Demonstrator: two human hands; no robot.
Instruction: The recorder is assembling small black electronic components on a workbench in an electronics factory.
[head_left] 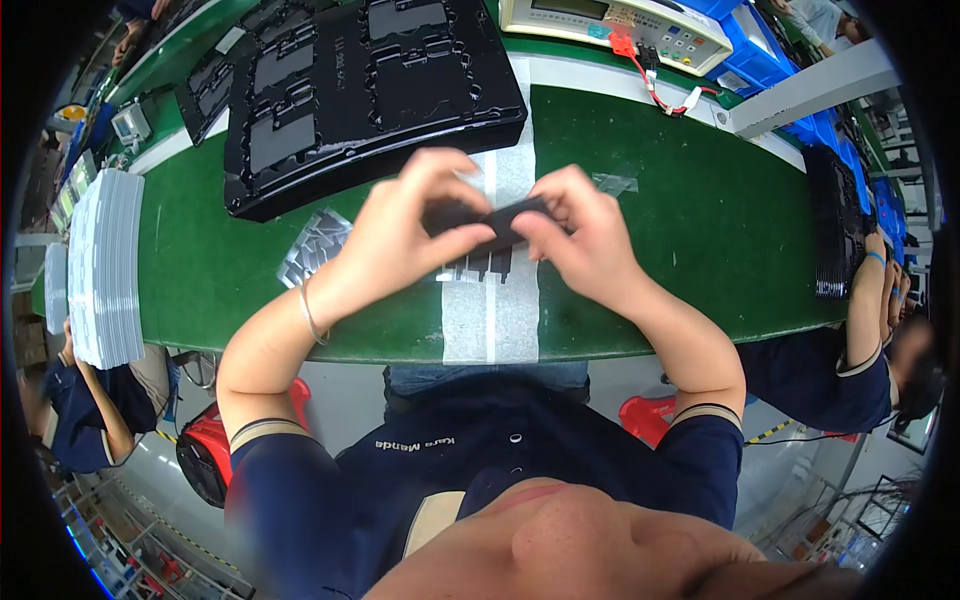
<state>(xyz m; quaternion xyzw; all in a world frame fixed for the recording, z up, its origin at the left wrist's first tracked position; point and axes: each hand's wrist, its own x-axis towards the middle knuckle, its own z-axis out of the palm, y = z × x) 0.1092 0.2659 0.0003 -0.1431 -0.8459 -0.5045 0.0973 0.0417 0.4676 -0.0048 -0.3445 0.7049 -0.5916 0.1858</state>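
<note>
Leftmost, a white sheet stack (105, 265) sits on the green tabletop (700, 220), then black moulded trays (370, 90). Centrally, left hand (400, 235) and right hand (580, 235) both pinch a flat black part (500, 222) above small dark pieces (480, 265). A beige meter (615, 30) stands behind.

- We see only part of the dark flat part (505, 222); fingers of the left hand (400, 235) and right hand (580, 235) cover its ends.
- The black tray (370, 90) at the desk's far edge runs out of frame.
</note>
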